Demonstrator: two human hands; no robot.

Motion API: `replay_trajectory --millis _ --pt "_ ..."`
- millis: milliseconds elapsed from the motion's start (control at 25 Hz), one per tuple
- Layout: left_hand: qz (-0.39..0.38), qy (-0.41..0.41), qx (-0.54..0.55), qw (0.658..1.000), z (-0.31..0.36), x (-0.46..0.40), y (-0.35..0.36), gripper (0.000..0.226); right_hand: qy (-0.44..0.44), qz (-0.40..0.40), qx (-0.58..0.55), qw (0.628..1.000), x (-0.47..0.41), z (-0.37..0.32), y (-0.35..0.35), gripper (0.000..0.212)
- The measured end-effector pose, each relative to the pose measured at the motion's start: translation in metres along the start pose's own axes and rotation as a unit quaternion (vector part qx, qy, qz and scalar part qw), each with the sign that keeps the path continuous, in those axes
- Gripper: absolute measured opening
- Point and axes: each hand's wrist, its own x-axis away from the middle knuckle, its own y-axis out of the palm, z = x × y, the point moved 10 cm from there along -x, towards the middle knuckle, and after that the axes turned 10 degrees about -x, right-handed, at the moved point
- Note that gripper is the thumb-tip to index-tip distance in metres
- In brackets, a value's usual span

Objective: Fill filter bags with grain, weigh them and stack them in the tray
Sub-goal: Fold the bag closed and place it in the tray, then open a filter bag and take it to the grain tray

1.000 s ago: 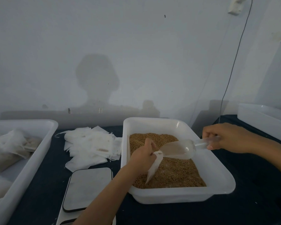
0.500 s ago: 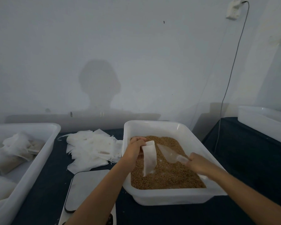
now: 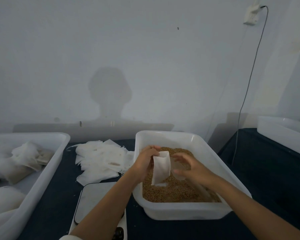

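The left hand (image 3: 144, 163) pinches a white filter bag (image 3: 160, 168) by its upper edge over the grain tub (image 3: 206, 148), much as it did half a second ago, though the bag now hangs a little fuller and more open at the top, its lower end reaching down to the grain (image 3: 177, 189). The right hand (image 3: 190, 168) has shifted: a second ago it held the clear scoop (image 3: 177, 166) by its handle out to the right, half a second ago it had come in low over the grain, and now it sits just beside the bag with its fingers spread and blurred. The scoop shows only as a faint clear shape between that hand and the bag, and whether the fingers grip it cannot be told.

The rest has stayed in place. Empty bags (image 3: 100, 158) lie heaped on the dark table (image 3: 267, 170) left of the tub, the scale (image 3: 95, 196) stands under the left forearm, and the tray (image 3: 47, 168) at far left holds filled bags (image 3: 22, 168).
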Motion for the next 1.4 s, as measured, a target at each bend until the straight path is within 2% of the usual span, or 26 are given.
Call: replay_trajectory --millis 80,160,280,320,440,560,680,760,840,920,1000,1160,1320,1400 --pt "-0.035 0.029 -0.036 0.998 0.015 0.006 0.002 0.019 -0.042 -0.001 -0.092 0.995 0.000 -0.027 0.010 0.030" --pt "-0.068 0.057 -0.054 0.995 0.035 0.014 0.001 0.018 -0.081 0.031 -0.137 0.987 -0.001 -0.051 0.017 0.018" --pt "-0.058 0.108 -0.063 0.990 0.060 0.031 -0.022 0.019 -0.108 0.080 -0.208 0.969 0.001 -0.078 0.025 0.002" --pt "-0.038 0.124 -0.070 0.989 0.063 0.037 -0.035 0.014 -0.106 0.086 -0.230 0.964 0.003 -0.085 0.029 0.005" --pt "0.005 0.165 -0.134 0.977 0.054 0.063 -0.073 0.044 -0.091 0.086 -0.290 0.949 0.003 -0.100 0.053 0.014" --pt "0.048 0.189 -0.170 0.966 0.035 0.090 -0.103 0.040 -0.077 0.086 -0.323 0.939 0.001 -0.113 0.086 0.019" --pt "0.112 0.208 -0.195 0.952 0.023 0.108 -0.138 0.033 -0.075 0.105 -0.299 0.945 0.001 -0.122 0.123 0.016" --pt "0.136 0.211 -0.208 0.945 0.017 0.116 -0.157 0.029 -0.092 0.135 -0.216 0.963 0.001 -0.127 0.142 0.017" --pt "0.148 0.200 -0.232 0.940 0.006 0.119 -0.170 0.031 -0.104 0.167 -0.132 0.972 0.001 -0.127 0.158 0.024" --pt "0.163 0.183 -0.277 0.929 -0.009 0.118 -0.178 0.032 -0.105 0.177 -0.097 0.974 0.001 -0.122 0.173 0.034" --pt "0.185 0.159 -0.327 0.913 -0.023 0.118 -0.183 0.033 -0.098 0.175 -0.085 0.976 -0.001 -0.109 0.185 0.037" --pt "0.210 0.124 -0.335 0.910 -0.040 0.116 -0.186 0.033 -0.089 0.159 -0.074 0.981 -0.008 -0.082 0.195 0.034" --pt "0.219 0.122 -0.353 0.901 -0.044 0.114 -0.187 0.014 -0.099 0.120 -0.077 0.985 -0.011 -0.067 0.201 0.008" --pt "0.226 0.131 -0.315 0.913 -0.044 0.116 -0.193 0.025 -0.136 0.117 -0.076 0.981 -0.010 -0.072 0.197 0.024"
